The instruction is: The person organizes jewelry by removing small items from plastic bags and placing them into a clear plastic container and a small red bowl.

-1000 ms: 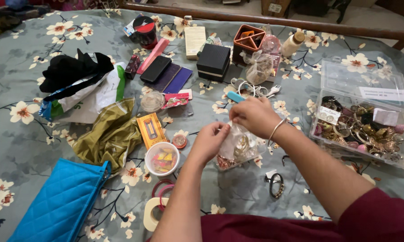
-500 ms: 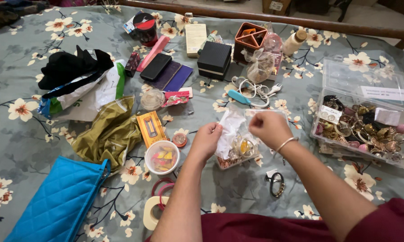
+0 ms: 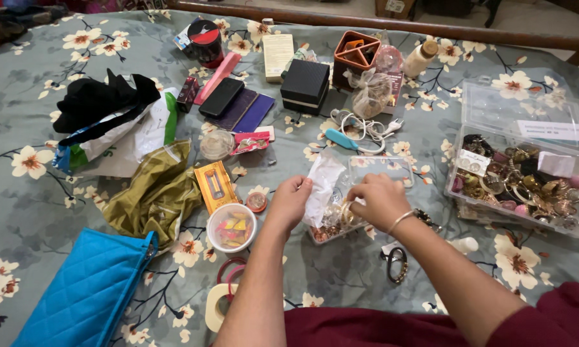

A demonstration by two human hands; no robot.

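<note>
My left hand (image 3: 291,199) pinches a white tissue or plastic wrap (image 3: 320,183) at the left edge of a small clear plastic box (image 3: 379,168) full of bangles and small jewellery. My right hand (image 3: 378,200), with a thin bracelet on the wrist, rests on the box's contents with fingers curled around some gold bangles (image 3: 341,215). The box lies on a grey floral bedsheet (image 3: 39,193) directly in front of me. What exactly my right fingers grip is partly hidden.
A large open clear box of jewellery (image 3: 521,183) sits at right. A round tub of colourful items (image 3: 231,226), an orange packet (image 3: 214,186), an olive cloth (image 3: 154,196), a blue quilted pouch (image 3: 87,292), tape rolls (image 3: 222,299), black boxes (image 3: 305,83) and a white cable (image 3: 363,128) lie around.
My right hand has come down from above the box and moved left onto its contents. My left hand has stayed at the white wrap.
</note>
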